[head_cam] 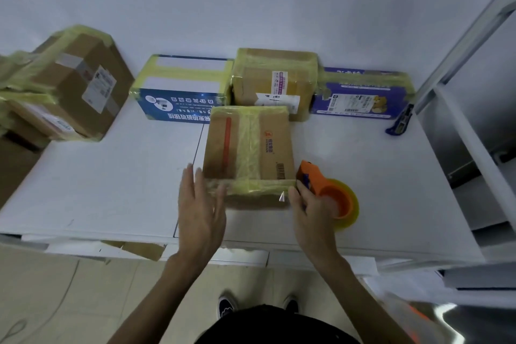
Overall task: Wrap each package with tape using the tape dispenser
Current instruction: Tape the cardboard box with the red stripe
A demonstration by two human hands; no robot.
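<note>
A brown cardboard box (268, 145) with a red stripe and yellow tape along its top lies in the middle of the white table (111, 181). My left hand (201, 204) lies flat with straight fingers against the box's near left corner, over the tape band. My right hand (312, 209) grips the orange tape dispenser (329, 193) with its yellow tape roll, at the box's near right corner. A strip of tape runs across the box's near edge toward the dispenser.
Taped packages line the back: a blue-and-white box (181, 92), a brown box (275, 81), a purple box (363, 92). More taped brown boxes (72, 81) are stacked at the left. A blue utility knife (400, 120) lies at the right, beside a metal shelf frame (460, 126).
</note>
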